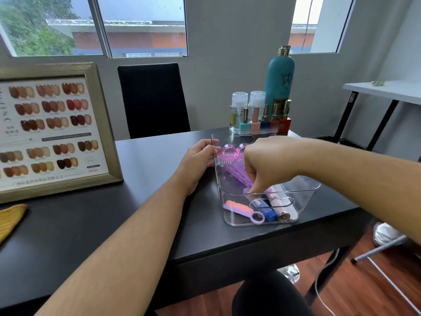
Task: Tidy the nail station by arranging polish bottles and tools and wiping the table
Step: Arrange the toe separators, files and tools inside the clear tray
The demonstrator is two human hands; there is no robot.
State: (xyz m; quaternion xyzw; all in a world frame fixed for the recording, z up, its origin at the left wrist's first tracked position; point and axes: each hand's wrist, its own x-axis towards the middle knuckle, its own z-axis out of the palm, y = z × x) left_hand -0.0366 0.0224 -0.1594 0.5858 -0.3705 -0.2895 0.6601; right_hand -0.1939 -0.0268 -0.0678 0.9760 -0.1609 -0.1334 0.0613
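Observation:
A clear plastic organizer (pixel 306 197) sits near the right front edge of the black table (pixel 145 201). My left hand (pixel 198 159) grips its left wall. Inside it my right hand (pixel 267 165) reaches down, fingers curled around a pink-purple tool (pixel 234 172) among the pink nail brushes (pixel 230 153). At the organizer's front lie a purple and orange file (pixel 241 209), a blue tube (pixel 266 210) and a pale pen-like device (pixel 279 207). Several polish bottles (pixel 265 119) stand in a row at the table's far side.
Two clear pump bottles (pixel 248 106) and a tall teal bottle (pixel 280 80) stand behind the polishes. A framed nail colour chart (pixel 52 131) leans at the left. A yellow cloth (pixel 11 221) lies at the left edge. A black chair (pixel 152 99) faces me.

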